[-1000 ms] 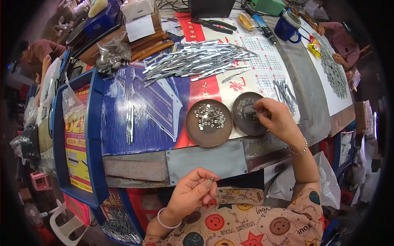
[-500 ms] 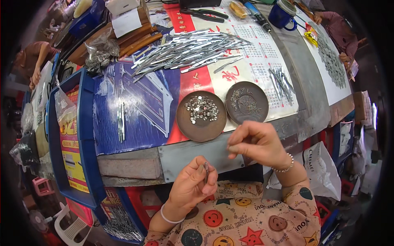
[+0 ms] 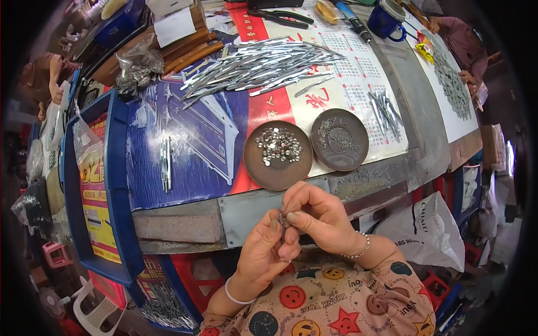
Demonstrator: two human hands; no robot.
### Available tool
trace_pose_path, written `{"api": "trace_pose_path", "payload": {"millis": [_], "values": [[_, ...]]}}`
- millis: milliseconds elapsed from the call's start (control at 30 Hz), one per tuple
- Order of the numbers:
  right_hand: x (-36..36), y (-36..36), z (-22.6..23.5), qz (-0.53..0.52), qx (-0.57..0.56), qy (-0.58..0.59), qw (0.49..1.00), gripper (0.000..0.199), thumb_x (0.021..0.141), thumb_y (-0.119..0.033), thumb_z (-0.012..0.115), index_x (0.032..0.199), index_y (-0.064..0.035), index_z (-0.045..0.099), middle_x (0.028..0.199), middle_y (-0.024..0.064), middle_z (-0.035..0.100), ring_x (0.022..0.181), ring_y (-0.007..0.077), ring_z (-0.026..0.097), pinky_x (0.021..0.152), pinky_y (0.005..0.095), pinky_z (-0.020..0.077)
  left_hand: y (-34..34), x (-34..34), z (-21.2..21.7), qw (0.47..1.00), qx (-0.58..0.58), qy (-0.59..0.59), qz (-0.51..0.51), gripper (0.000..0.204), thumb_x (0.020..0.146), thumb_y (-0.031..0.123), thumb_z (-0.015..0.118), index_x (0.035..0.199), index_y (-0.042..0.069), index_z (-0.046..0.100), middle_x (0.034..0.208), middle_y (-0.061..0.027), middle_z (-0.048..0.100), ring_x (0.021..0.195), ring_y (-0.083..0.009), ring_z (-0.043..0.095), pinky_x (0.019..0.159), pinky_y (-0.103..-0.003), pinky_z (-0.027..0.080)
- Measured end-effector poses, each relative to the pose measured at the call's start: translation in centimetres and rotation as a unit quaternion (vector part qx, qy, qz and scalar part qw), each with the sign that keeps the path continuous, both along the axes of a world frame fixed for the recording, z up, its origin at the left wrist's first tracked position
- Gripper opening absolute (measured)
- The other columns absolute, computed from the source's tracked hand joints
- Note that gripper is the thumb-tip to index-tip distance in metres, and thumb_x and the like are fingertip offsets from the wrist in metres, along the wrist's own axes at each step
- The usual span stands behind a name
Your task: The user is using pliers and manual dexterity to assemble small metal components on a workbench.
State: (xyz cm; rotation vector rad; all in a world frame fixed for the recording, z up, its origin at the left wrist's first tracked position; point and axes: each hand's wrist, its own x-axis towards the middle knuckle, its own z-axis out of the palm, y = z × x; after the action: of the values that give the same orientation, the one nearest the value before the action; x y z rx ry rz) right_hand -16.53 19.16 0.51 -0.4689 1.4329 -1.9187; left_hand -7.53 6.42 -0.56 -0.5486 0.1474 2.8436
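Note:
My left hand [image 3: 262,246] is closed around a slim metal piece [image 3: 282,222] and holds it upright in front of my chest. My right hand [image 3: 324,219] meets it there, thumb and fingertips pinched at the top of that piece. Whatever sits between the right fingertips is too small to make out. Just beyond my hands lies a round brown dish [image 3: 255,172] with many small shiny round metal parts [image 3: 278,144]. Touching it or nearly so on the right, a second brown dish [image 3: 354,159] contains thin small pins [image 3: 339,137].
A large heap of flat metal strips [image 3: 263,67] covers the far middle, with smaller bundles at left [image 3: 166,162] and right [image 3: 385,115]. A blue tray [image 3: 116,196] stands at the left edge. Pliers [image 3: 280,18] and a blue mug [image 3: 386,21] sit farther back. Other people work on both sides.
My right hand has moved left from near the pin dish to the slim metal piece and now touches my left hand. The left hand stays about where it was.

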Motion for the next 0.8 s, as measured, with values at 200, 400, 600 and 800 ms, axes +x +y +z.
{"api": "trace_pose_path", "payload": {"millis": [200,400,600,800], "values": [[0.6,-0.7,0.1,-0.023,-0.013,-0.028,0.999,0.007,0.091,-0.001,0.055,0.094,-0.0007,0.049,0.099,0.0075,0.048,0.084,0.0084,0.050,0.075,0.0219,0.0438,0.1,0.1,-0.4,0.999,-0.011,0.012,0.037,0.012,0.096,0.021,0.050,0.096,0.010,0.049,0.080,-0.0058,0.055,0.062,-0.0118,0.049,0.057,-0.023,0.040],[1.2,-1.2,-0.5,-0.059,0.005,0.032,0.998,0.007,0.089,-0.002,0.057,0.093,-0.0011,0.051,0.096,0.0086,0.051,0.077,0.0107,0.052,0.071,0.0227,0.0446,0.6,0.4,-0.9,0.990,-0.099,0.047,0.091,0.010,0.095,0.016,0.053,0.091,0.009,0.046,0.079,-0.0065,0.056,0.064,-0.0122,0.052,0.060,-0.024,0.043],[1.6,-1.0,-0.4,-0.119,0.100,0.374,0.915,0.013,0.083,-0.002,0.064,0.091,-0.0001,0.054,0.088,0.0122,0.056,0.075,0.0175,0.055,0.068,0.0275,0.0451,0.8,0.9,-1.1,0.954,-0.272,0.044,0.115,0.011,0.093,0.010,0.055,0.092,0.006,0.045,0.079,-0.0087,0.058,0.061,-0.0129,0.055,0.057,-0.024,0.047],[-0.4,-0.2,0.4,0.038,-0.033,0.061,0.997,0.012,0.085,0.001,0.061,0.090,0.0001,0.050,0.088,0.0098,0.054,0.081,0.0151,0.051,0.073,0.0267,0.0419,0.5,0.8,-0.4,0.975,-0.181,0.100,0.082,0.013,0.094,0.014,0.055,0.093,0.006,0.045,0.073,-0.0100,0.058,0.057,-0.0137,0.055,0.053,-0.024,0.045]]}}
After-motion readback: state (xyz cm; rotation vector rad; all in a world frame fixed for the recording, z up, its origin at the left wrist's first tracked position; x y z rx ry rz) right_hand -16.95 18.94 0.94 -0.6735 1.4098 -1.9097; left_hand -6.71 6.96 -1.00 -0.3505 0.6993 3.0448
